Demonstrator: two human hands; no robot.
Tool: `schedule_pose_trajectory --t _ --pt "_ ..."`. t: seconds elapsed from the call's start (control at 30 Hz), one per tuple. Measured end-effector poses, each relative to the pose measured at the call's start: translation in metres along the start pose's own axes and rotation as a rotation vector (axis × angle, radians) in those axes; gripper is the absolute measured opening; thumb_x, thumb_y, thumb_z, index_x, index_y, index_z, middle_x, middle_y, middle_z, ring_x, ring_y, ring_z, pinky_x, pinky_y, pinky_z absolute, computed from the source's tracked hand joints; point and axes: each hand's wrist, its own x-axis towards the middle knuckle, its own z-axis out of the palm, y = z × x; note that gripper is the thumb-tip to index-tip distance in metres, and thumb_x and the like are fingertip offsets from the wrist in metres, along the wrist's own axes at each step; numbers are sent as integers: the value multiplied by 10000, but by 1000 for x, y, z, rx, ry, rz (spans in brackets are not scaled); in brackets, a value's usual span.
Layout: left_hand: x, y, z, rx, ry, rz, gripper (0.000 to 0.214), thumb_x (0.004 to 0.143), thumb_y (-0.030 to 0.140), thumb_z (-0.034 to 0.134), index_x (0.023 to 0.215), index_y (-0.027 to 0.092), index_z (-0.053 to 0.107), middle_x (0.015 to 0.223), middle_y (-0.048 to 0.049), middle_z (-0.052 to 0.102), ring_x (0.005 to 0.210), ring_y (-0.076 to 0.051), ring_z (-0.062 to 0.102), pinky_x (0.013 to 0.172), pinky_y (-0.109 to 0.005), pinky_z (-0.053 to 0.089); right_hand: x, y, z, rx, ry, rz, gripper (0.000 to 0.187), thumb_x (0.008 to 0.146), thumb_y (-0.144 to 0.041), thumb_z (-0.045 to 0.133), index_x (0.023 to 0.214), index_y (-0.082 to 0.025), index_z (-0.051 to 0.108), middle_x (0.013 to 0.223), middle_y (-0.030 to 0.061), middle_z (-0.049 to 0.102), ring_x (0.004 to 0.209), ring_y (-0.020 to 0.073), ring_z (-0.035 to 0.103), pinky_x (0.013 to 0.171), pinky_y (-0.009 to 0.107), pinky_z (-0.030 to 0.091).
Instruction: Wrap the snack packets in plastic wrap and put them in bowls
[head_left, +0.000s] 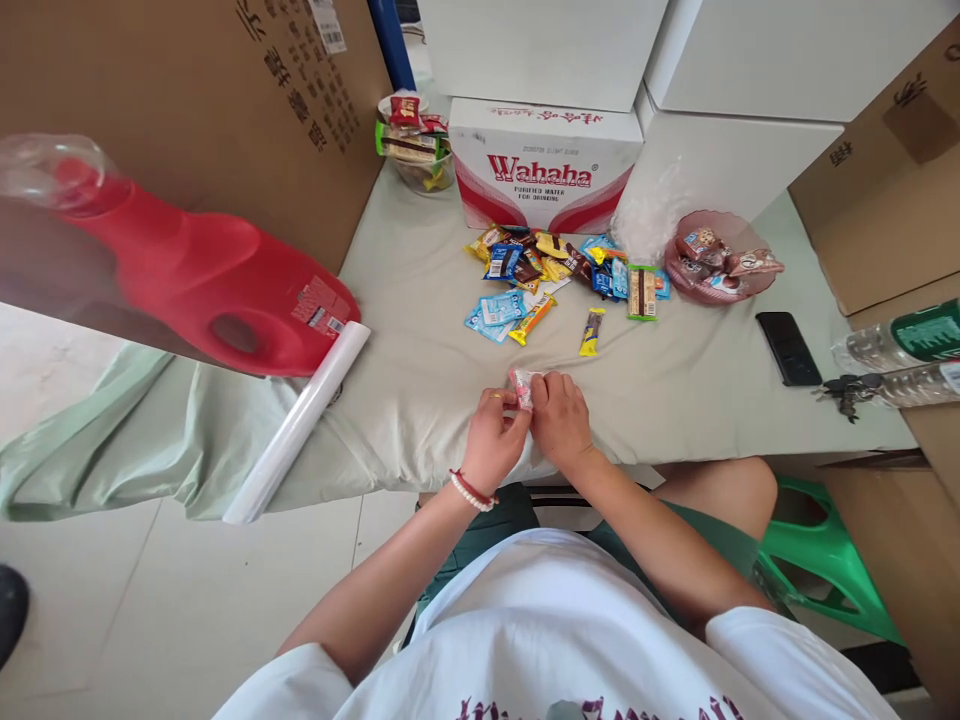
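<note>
Close to the table's front edge, my left hand (498, 432) and my right hand (559, 418) meet around a small wrapped snack packet (523, 390). The packet is pink and white, and my fingers hide much of it. Both hands are closed, pinching it from either side. Just beyond them lie a small yellow snack bar (592, 332) and an orange and yellow snack bar (533, 320). Light blue packets (501, 309) lie beside that one. Farther back is a loose pile of wrapped snacks (525, 255), with a green-edged wafer packet (643, 293) at its right.
A pink glass bowl (712, 290) and a clear bowl (427, 178) hold more packets. Behind stands a Wahaha carton (546, 170). A red detergent bottle (217, 280) and a white roll (300, 425) lie left. At right are a phone (788, 348) and plastic bottles (922, 338).
</note>
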Motion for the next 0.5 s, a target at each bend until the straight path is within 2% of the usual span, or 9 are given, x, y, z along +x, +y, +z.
schedule_pose_trajectory --t 0.1,0.17,0.27,0.37,0.43,0.5 --pt "-6 2 -20 -54 -60 80 183 968 370 531 969 250 669 1012 -44 710 931 -193 697 846 -310 554 1 32 -15 107 67 -17 354 998 -280 571 1330 -163 607 1235 174 623 1101 318 515 932 430 436" --pt "-5 -12 -40 51 7 146 192 973 369 528 975 257 684 1006 -43 727 955 -206 699 885 -329 547 7 71 -30 204 182 36 389 970 -306 603 1335 -172 599 1227 158 641 1112 313 539 955 428 453" --pt "-3 -54 -71 327 223 222 168 957 323 541 968 227 679 1005 -68 737 1013 -250 683 949 -391 523 31 153 -63 285 423 219 491 908 -390 699 1326 -174 559 1180 135 669 1011 285 597 890 404 484" --pt "-6 -93 -85 538 312 319 111 939 251 539 926 222 645 940 -78 723 937 -265 663 901 -410 512 70 243 -109 204 630 433 561 835 -336 784 1307 -150 544 1162 139 685 929 236 607 858 363 460" --pt "-11 -107 -83 670 353 416 59 907 198 573 898 222 626 914 -85 711 904 -271 654 862 -409 504 102 293 -137 107 624 537 545 814 -229 781 1292 -91 559 1156 169 694 921 203 596 850 331 431" --pt "-14 -111 -77 768 355 524 72 877 154 610 893 224 617 915 -87 703 896 -271 648 836 -397 500 135 327 -154 37 512 610 400 872 -133 666 1250 -28 590 1138 204 700 908 161 585 819 302 398"
